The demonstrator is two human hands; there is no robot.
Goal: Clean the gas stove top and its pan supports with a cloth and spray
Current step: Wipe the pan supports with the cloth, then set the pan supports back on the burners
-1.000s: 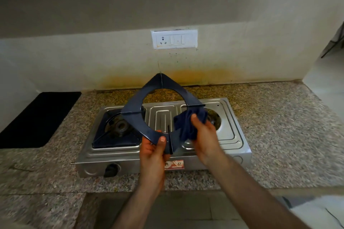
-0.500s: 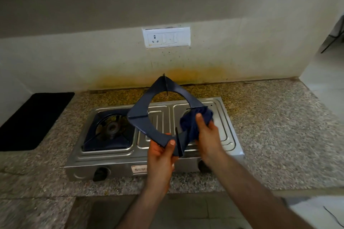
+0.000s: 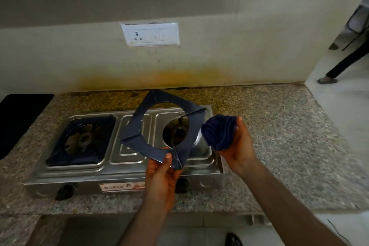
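Here, left hand [image 3: 161, 177] pinched near corner of blue pan support [image 3: 139, 144], held tilted above right burner [image 3: 178, 132] of steel gas stove [image 3: 119, 171]. Right hand [image 3: 237, 148] curled round bunched blue cloth [image 3: 218, 133], just beside support (not touching). Second support [image 3: 81, 156] seated over left burner. Stove on granite tabletop [image 3: 279, 136]; wall behind stained yellow.

Occlusions and cut-offs
Lifted pan support [image 3: 159, 126] covers part of right burner [image 3: 176, 132]; left hand [image 3: 162, 173] hides right knob [image 3: 182, 184]; black mat [image 3: 18, 118] cropped at left edge.
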